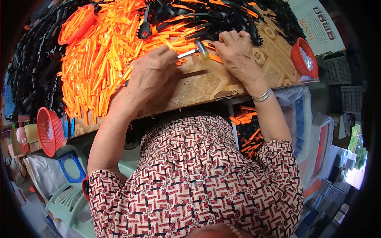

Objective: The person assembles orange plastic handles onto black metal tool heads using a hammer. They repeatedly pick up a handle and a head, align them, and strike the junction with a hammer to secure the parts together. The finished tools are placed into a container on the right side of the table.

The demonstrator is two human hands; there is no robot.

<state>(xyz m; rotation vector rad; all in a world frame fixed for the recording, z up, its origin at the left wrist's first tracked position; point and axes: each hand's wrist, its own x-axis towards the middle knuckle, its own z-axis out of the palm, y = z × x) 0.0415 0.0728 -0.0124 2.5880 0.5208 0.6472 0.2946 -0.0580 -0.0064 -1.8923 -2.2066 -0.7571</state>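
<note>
My left hand [152, 67] is closed round a small hammer, hidden at its grip. The hammer's [203, 50] bare metal shaft points right, and its rounded head, dark with a yellowish end, is slightly blurred above the tabletop. Just right of that head, my right hand [236, 49] has its fingers curled down on a kitchen utensil. An orange handle [215, 58] shows beside those fingers; the rest of the utensil is mostly covered. A large heap of orange handles [105, 59] spreads left of my left hand. Beyond both hands lie black utensil heads, among them a black pasta spoon [144, 30].
Red baskets stand at the table's [194, 89] edges: one [51, 133] at left, one [304, 59] at right. Another red basket [77, 24] holds orange handles. Black pieces [33, 67] pile far left. Below the edge are a bin of orange-and-black utensils [249, 131] and a green chair [69, 204].
</note>
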